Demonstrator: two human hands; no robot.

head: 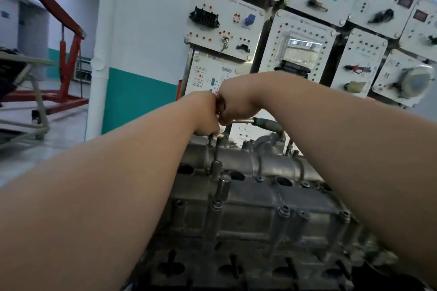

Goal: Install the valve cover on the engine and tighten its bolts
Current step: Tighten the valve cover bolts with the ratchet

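Observation:
The grey metal valve cover (272,198) sits on the engine (236,267) below my arms, with several bolts (283,211) standing along its near edge. Both hands meet at the cover's far left end. My left hand (205,116) curls downward over a tool's head above a far bolt (210,141). My right hand (236,106) grips a ratchet wrench, whose metal shaft and grey-green handle (267,123) stick out to the right. The socket and fingertips are mostly hidden by the hands.
A wall of white training panels (305,38) with connectors and parts stands just behind the engine. A white pillar (101,54) is to the left. Farther left are a red engine hoist (68,59) and a wheeled metal stand (35,92) on the floor.

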